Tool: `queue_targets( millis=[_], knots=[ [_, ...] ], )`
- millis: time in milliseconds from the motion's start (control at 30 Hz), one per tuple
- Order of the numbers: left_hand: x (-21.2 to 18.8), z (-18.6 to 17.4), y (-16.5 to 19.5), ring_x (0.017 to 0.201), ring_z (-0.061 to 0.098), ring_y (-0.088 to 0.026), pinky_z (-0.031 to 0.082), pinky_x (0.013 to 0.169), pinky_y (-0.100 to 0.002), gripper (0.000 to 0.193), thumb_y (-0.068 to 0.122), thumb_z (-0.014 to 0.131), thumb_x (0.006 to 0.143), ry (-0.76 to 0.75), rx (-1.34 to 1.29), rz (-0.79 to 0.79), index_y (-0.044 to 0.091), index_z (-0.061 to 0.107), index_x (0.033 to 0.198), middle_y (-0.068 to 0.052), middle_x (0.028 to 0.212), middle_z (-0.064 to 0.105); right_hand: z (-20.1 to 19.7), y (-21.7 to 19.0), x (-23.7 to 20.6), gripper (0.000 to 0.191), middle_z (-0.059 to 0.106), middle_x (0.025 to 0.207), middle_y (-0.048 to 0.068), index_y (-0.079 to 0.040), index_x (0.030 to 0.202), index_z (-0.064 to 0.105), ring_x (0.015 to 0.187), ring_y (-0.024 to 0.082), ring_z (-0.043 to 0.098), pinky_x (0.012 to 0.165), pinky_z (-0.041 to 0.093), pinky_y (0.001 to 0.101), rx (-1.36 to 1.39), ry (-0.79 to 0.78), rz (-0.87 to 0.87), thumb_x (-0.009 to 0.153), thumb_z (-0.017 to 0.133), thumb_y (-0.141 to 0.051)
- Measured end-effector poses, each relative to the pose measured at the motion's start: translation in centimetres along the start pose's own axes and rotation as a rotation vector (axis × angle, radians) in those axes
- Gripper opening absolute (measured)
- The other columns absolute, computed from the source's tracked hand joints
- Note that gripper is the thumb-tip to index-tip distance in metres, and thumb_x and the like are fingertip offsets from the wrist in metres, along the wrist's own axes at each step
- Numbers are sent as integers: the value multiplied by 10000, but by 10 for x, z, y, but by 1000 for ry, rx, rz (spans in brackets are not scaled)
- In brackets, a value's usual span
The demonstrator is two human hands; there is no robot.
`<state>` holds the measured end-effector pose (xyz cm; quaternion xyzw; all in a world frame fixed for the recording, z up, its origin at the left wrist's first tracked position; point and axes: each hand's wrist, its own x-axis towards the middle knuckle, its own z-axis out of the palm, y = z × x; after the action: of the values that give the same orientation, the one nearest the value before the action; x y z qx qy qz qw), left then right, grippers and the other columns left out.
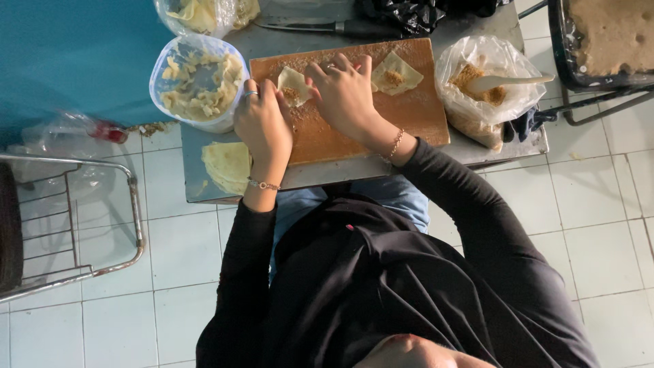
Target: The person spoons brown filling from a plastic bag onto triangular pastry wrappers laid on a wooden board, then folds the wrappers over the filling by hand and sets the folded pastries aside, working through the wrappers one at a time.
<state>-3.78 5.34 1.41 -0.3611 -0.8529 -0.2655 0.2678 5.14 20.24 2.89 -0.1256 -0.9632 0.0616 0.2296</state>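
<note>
Left of the wooden cutting board stand a clear tub of dough scraps and a stack of pale wrappers. On the board's near-left part, the left hand and right hand pinch a filled wrapper between curled fingers. A second filled wrapper lies further right. Right of the board sits a bag of brown filling with a white spoon.

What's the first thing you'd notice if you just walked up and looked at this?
Two hands, the left hand and right hand, pressing a small dough wrapper in the middle of a wooden board. A second filled wrapper lies further along the board, and a bag of brown filling with a spoon sits beside it.
</note>
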Motion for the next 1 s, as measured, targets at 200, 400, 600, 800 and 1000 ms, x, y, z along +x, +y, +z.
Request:
queue_targets(
  millis=[200,400,600,800,1000],
  knots=[
    [2,-2,1,756,639,-378,482,683,-497,109,72,700,901,14,-141,-13,41,596,912,-141,859,638,-13,4,2,310,720,872,-56,-176,1134,552,986,239,653,882,351,497,152,52,30,891,745,-179],
    [-16,-24,12,723,699,-300,513,642,-412,142,25,712,894,-98,-526,-63,25,571,905,-116,816,675,-37,10,-32,423,714,1016,47,-81,1272,480,913,244,725,745,502,389,455,83,9,932,730,-98],
    [-47,-44,38,717,683,-312,506,637,-418,171,24,739,872,-217,-601,-51,34,568,857,-112,761,649,-46,5,-83,527,658,997,114,44,1343,408,892,308,662,757,545,414,427,177,-60,925,725,-11],
    [-51,-32,48,802,652,-370,487,708,-481,148,12,721,876,-216,-529,12,13,574,891,-169,845,648,-38,-8,-98,433,674,1043,75,-50,1235,456,962,268,686,782,474,390,407,146,41,920,753,-53],
    [-56,-28,50,895,656,-378,518,803,-472,147,32,676,955,-130,-575,136,-9,635,1091,-182,926,680,-36,-13,-102,505,687,998,45,-25,1347,489,956,234,714,841,479,369,485,191,105,912,745,-44]
  ],
)
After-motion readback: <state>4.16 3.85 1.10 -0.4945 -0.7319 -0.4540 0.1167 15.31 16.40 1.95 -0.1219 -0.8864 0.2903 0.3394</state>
